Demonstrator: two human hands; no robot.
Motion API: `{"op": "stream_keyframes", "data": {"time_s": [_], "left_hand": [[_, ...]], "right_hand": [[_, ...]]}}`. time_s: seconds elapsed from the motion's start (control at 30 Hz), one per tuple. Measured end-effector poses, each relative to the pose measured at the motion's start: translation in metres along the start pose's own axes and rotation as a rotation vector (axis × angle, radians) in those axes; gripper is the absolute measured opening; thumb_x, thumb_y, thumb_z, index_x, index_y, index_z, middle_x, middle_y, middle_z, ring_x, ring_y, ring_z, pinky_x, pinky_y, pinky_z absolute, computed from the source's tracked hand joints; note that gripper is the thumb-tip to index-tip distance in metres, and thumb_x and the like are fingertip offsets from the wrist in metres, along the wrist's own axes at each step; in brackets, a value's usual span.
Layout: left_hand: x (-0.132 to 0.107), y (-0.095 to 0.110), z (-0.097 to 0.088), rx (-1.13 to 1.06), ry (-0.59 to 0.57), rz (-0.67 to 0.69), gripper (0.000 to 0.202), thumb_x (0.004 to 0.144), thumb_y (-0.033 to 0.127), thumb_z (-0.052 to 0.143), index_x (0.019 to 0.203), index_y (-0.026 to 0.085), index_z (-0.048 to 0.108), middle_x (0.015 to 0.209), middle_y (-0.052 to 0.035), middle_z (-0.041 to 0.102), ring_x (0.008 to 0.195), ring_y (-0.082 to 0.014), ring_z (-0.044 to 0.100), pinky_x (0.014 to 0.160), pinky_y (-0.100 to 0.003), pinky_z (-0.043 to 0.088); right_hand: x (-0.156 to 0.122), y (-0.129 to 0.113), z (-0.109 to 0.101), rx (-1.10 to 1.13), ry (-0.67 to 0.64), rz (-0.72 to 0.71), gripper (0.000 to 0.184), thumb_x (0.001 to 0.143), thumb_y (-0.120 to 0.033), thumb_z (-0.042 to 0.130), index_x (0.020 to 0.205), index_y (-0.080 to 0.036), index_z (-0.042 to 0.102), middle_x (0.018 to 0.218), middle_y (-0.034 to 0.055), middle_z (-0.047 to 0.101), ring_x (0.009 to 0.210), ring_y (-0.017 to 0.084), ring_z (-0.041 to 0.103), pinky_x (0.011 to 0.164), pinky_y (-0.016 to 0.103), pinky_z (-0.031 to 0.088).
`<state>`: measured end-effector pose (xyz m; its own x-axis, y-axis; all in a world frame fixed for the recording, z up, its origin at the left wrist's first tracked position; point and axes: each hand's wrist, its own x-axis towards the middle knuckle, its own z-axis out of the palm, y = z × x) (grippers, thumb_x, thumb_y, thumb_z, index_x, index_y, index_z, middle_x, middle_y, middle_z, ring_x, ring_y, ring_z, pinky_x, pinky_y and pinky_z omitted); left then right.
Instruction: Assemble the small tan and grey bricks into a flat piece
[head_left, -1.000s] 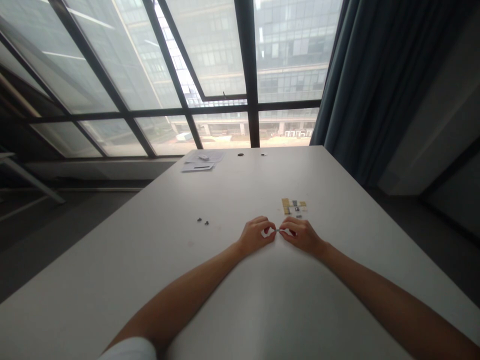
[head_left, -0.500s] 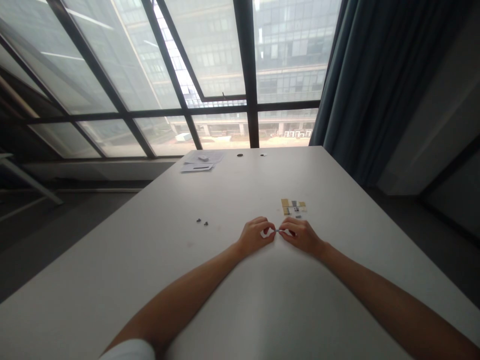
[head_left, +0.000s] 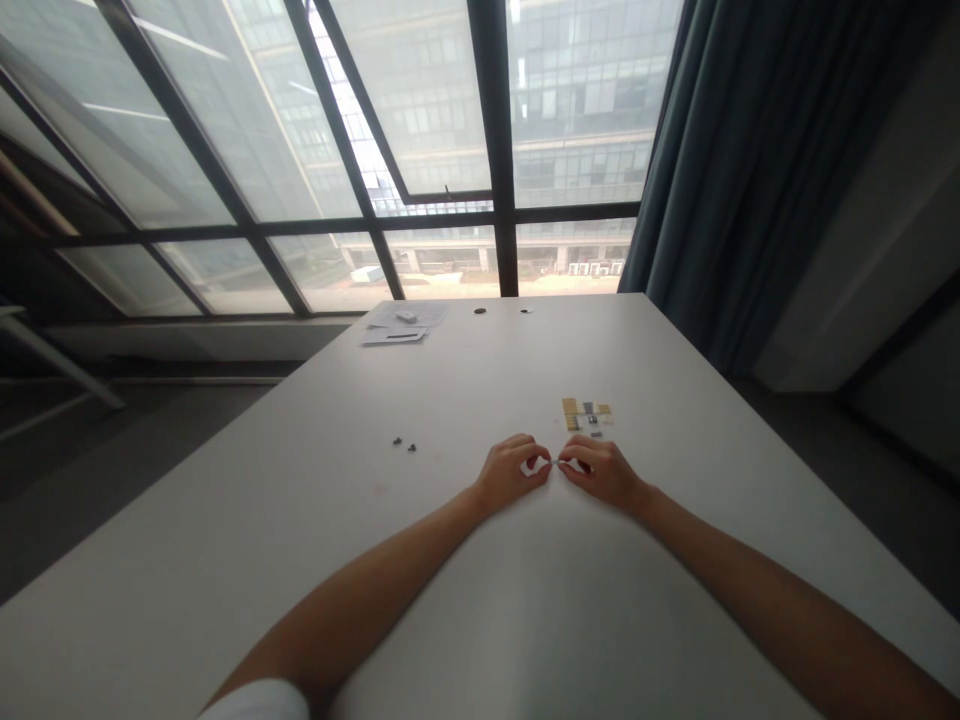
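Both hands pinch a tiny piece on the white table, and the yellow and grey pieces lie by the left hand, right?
No. The head view shows the yellow and grey pieces just beyond the right hand, not the left hand; both pinch the tiny piece.

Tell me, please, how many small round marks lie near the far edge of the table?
2: a dark one beside the papers, a paler one just right of it. None looks hidden.
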<state>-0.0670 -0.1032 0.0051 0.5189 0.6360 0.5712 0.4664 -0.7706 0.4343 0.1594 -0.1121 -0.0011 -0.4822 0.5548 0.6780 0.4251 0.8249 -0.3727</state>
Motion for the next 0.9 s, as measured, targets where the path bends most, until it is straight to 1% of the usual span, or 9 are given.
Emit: {"op": "stream_keyframes", "data": {"time_s": [0.43, 0.9], "left_hand": [[0.0006, 0.0019, -0.0009, -0.003, 0.017, -0.002, 0.006, 0.084, 0.021, 0.065, 0.087, 0.021, 0.071, 0.068, 0.0010, 0.058, 0.070, -0.0120, 0.055, 0.069, -0.023, 0.043], [0.0003, 0.0008, -0.0013, 0.002, 0.008, -0.006, 0.008, 0.087, 0.024, 0.064, 0.089, 0.021, 0.072, 0.069, 0.0007, 0.058, 0.069, -0.0118, 0.055, 0.069, -0.023, 0.044]], "right_hand": [[0.0007, 0.0006, 0.0003, -0.004, 0.000, 0.007, 0.007, 0.092, -0.019, 0.060, 0.089, -0.020, 0.066, 0.082, 0.0027, 0.067, 0.060, 0.010, 0.055, 0.057, 0.022, 0.042], [0.0011, 0.0001, -0.0005, -0.004, -0.012, 0.025, 0.008, 0.092, -0.019, 0.059, 0.089, -0.020, 0.066, 0.083, 0.0031, 0.066, 0.061, 0.010, 0.055, 0.058, 0.021, 0.043]]}}
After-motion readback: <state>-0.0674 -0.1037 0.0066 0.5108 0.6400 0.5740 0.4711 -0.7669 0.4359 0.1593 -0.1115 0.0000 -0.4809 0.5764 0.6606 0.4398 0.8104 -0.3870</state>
